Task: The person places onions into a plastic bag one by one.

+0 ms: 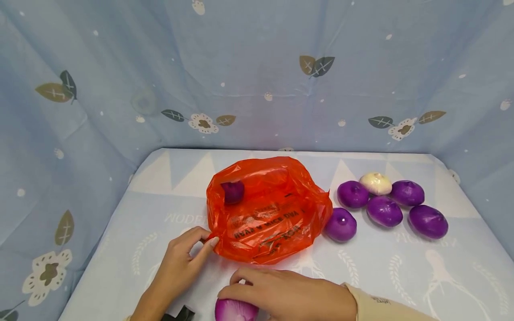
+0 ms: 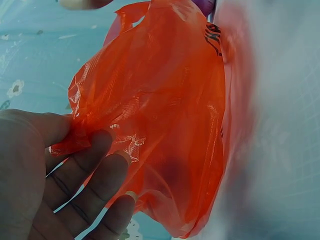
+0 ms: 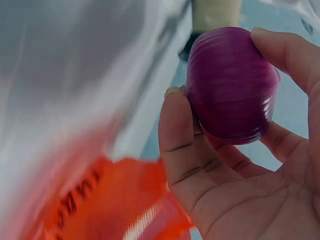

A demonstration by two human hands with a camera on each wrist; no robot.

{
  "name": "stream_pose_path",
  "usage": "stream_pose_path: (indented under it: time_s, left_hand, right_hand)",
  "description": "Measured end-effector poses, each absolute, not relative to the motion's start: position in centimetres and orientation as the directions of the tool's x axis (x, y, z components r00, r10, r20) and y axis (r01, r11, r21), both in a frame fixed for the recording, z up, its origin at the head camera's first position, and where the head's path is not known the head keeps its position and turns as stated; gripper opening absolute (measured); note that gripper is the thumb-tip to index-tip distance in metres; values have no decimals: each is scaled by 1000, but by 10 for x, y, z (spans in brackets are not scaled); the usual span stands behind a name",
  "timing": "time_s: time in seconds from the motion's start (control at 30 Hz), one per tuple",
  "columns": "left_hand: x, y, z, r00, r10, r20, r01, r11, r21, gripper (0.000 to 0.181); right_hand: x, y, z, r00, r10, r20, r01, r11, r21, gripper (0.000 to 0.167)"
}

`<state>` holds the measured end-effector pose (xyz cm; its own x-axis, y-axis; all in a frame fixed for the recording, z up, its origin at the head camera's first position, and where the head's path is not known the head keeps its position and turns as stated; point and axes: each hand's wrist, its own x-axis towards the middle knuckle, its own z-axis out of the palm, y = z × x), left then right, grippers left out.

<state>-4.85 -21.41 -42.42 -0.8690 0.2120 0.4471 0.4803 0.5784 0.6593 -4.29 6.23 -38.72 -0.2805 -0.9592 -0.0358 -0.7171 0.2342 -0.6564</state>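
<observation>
An orange-red plastic bag lies with its mouth spread wide on the table, and one purple onion shows inside at its left. My left hand pinches the bag's near left rim between thumb and forefinger; in the left wrist view the other fingers lie along the bag's side. In front of the bag, my right hand grips another purple onion, thumb on one side and fingers on the other. That onion's lower part is cut off by the head view's bottom edge.
Right of the bag, one purple onion sits against its edge. Beyond it stands a group of several purple onions with one white onion. A patterned cloth covers the table, and a blue curtain hangs behind.
</observation>
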Motion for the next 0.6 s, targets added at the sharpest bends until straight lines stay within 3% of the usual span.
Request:
stream_pose_path:
  time_s: [0.23,0.6]
  left_hand:
    - [-48,-212,-423,-873,191,449,469,581,665,27]
    - [-47,-211,-423,-911,164,379,396,606,690,23]
  right_hand:
    - [-55,80,-378,-386,-911,141,-766,232,-599,66]
    - [-70,96,-373,-484,-846,223,-726,246,-642,70]
